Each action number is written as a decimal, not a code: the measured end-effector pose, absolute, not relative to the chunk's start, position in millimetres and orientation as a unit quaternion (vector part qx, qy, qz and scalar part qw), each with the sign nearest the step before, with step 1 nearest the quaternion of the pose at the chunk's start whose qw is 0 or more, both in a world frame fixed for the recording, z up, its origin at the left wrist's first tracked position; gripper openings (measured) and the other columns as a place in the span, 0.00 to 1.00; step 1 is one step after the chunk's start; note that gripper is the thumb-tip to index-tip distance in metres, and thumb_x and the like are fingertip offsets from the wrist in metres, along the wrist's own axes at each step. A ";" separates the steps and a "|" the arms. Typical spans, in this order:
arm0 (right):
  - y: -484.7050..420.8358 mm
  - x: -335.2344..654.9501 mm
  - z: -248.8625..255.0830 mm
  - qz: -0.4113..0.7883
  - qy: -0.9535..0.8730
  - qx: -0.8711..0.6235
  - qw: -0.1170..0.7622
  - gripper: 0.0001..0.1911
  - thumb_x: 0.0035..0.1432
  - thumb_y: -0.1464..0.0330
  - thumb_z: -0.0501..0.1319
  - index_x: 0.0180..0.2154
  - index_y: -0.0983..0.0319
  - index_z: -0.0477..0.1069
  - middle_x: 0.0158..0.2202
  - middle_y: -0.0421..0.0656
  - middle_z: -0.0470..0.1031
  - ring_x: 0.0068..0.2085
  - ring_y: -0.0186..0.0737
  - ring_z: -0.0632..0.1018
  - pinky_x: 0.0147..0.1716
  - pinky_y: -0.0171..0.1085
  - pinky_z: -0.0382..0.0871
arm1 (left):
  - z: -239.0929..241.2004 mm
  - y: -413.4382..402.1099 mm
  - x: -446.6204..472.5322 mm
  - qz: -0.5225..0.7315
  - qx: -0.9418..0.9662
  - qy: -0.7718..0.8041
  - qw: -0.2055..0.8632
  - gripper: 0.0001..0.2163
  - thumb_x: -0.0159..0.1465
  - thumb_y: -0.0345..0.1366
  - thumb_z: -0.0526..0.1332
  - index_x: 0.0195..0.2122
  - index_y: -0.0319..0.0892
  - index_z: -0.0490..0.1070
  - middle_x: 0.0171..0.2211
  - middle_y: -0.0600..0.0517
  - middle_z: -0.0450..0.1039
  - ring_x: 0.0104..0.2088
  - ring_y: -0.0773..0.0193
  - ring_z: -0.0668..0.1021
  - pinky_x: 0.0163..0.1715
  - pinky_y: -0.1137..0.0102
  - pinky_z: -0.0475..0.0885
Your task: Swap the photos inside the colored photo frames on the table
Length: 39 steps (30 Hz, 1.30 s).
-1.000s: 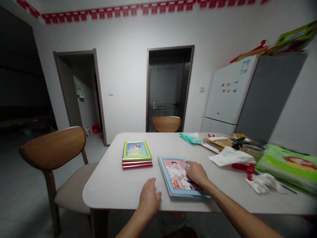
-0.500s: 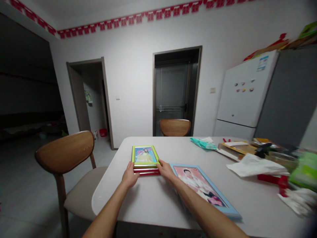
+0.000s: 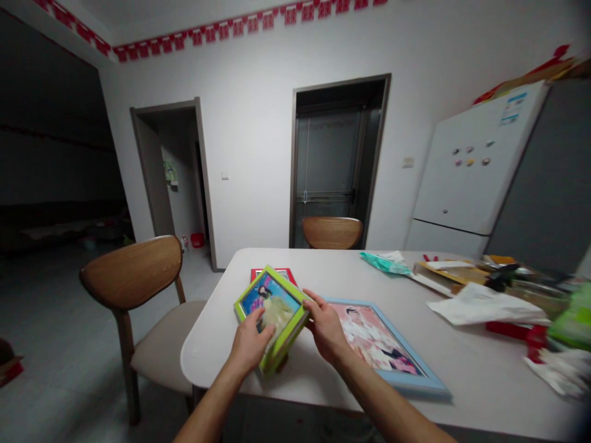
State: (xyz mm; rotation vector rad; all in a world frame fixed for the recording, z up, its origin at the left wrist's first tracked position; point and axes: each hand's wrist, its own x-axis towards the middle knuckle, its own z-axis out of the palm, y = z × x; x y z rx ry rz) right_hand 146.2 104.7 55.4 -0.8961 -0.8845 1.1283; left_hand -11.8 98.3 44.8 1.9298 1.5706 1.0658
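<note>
A lime-green picture frame (image 3: 272,299) is tilted and turned at an angle above the near left of the table, its picture facing me. My right hand (image 3: 327,327) grips its right edge, with fingertips at the upper corner. Across the lower part of the picture lies my left hand (image 3: 252,342), thumb and fingers against the front; its grip on the edge is partly hidden. Behind it, a red picture frame (image 3: 290,275) lies on the table, mostly covered from view. Under my right forearm and beside it rests a larger light-blue picture frame (image 3: 427,386) with a portrait.
On the white table (image 3: 337,271), a teal packet (image 3: 385,263), white paper (image 3: 484,306), a red item (image 3: 508,330) and clutter sit at the right. One wooden chair (image 3: 138,277) stands left, another chair (image 3: 332,232) at the far side. A fridge (image 3: 475,166) is behind.
Both hands have lifted the green frame off the red one, brought it nearer and rotated it. My left hand has moved onto its front. The view has shifted slightly.
</note>
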 end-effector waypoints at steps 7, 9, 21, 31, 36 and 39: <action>27.3 141.8 90.5 0.294 -0.639 -0.388 0.595 0.18 0.47 0.66 0.56 0.43 0.60 0.66 0.38 0.43 0.71 0.38 0.37 0.71 0.36 0.35 0.66 | 53.1 54.9 -7.2 0.542 0.594 0.445 0.394 0.31 0.53 0.46 0.56 0.55 0.37 0.49 0.54 0.46 0.57 0.54 0.59 0.61 0.51 0.68 0.59; 10.2 143.5 91.8 0.206 -0.722 -0.369 0.548 0.17 0.47 0.69 0.56 0.43 0.57 0.67 0.37 0.42 0.70 0.37 0.36 0.71 0.36 0.35 0.65 | 54.8 42.4 -8.5 0.551 0.567 0.417 0.448 0.33 0.52 0.49 0.56 0.55 0.39 0.49 0.53 0.47 0.59 0.53 0.58 0.61 0.51 0.68 0.60; 10.3 108.6 -3.8 0.076 -0.876 -0.384 0.283 0.23 0.36 0.75 0.57 0.40 0.61 0.67 0.33 0.44 0.67 0.35 0.40 0.66 0.32 0.36 0.61 | 2.7 49.9 -32.2 0.479 0.568 0.425 0.516 0.36 0.48 0.41 0.59 0.55 0.32 0.46 0.52 0.41 0.60 0.51 0.57 0.65 0.50 0.66 0.61; 15.4 115.3 3.2 0.142 -0.875 -0.360 0.289 0.14 0.46 0.70 0.56 0.38 0.60 0.68 0.36 0.43 0.70 0.38 0.37 0.69 0.38 0.33 0.62 | -9.7 51.3 -36.9 0.344 0.665 0.607 0.266 0.30 0.49 0.33 0.54 0.54 0.31 0.50 0.53 0.42 0.59 0.53 0.59 0.62 0.51 0.68 0.56; 46.7 162.1 21.0 0.096 -0.797 -0.508 0.313 0.13 0.49 0.72 0.52 0.38 0.63 0.69 0.40 0.47 0.68 0.42 0.38 0.67 0.42 0.36 0.60 | -1.8 47.6 -30.9 0.318 0.670 0.624 0.245 0.32 0.48 0.34 0.56 0.55 0.32 0.50 0.51 0.42 0.61 0.50 0.57 0.65 0.49 0.68 0.58; 68.7 182.9 15.5 0.066 -0.781 -0.565 0.256 0.11 0.47 0.73 0.53 0.32 0.65 0.71 0.35 0.48 0.69 0.39 0.39 0.68 0.40 0.35 0.60 | -0.6 45.9 -29.0 0.306 0.673 0.633 0.231 0.32 0.47 0.33 0.56 0.55 0.33 0.50 0.51 0.43 0.61 0.49 0.55 0.66 0.49 0.68 0.58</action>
